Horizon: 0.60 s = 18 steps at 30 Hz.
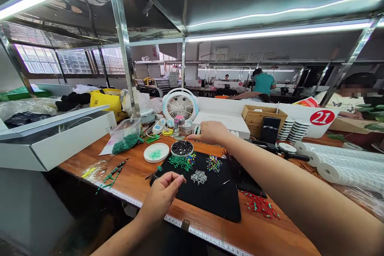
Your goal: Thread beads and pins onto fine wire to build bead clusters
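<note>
My left hand [163, 194] is over the front left of a black mat [214, 204], thumb and forefinger pinched on something tiny and pale that I cannot make out. Stretched over the far side of the mat, my right hand [210, 133] has its fingers curled by a small white-rimmed item, partly hidden; its kind is unclear. On the mat lie a pile of silver beads [199, 177], multicoloured beads [213, 164] and green tube beads [181, 163]. Behind them are a dish of black beads [182, 148] and a white dish [147, 156] with small green beads.
A fan [180, 106], a glass jar [179, 132] and a white box [220, 122] stand at the back. Left are a bag of green beads [127, 140] and green beaded strands [112, 174]; right, red beaded strands [261, 205] and white rolls [333, 172]. Metal posts [121, 40] frame the bench.
</note>
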Available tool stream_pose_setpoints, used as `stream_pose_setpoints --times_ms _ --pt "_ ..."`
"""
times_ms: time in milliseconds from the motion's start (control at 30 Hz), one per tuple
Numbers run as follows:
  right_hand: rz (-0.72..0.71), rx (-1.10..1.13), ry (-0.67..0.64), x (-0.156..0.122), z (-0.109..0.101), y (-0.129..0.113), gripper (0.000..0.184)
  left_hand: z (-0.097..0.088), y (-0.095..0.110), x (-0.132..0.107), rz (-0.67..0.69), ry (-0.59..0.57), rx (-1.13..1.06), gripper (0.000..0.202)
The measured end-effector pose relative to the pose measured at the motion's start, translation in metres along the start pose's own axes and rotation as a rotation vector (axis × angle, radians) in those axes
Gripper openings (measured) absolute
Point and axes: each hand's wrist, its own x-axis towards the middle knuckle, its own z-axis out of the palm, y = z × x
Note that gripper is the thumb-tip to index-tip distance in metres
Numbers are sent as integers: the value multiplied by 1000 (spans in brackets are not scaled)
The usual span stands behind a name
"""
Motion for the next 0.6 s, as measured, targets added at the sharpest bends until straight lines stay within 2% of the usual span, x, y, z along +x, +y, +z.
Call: stream_pose_setpoints --times_ms 133,267,400,600 --pt "20 1 -34 -1 0 -1 76 -18 -9 -25 79 48 65 27" --pt "33 -2 -36 -2 0 -2 78 -29 -14 -41 171 46 -39 24" --pt "38 -22 -27 -4 -1 -3 79 -46 -24 -57 66 9 -39 29" --pt "53 -43 -34 -3 1 -5 80 -94 -47 -79 71 171 110 32"
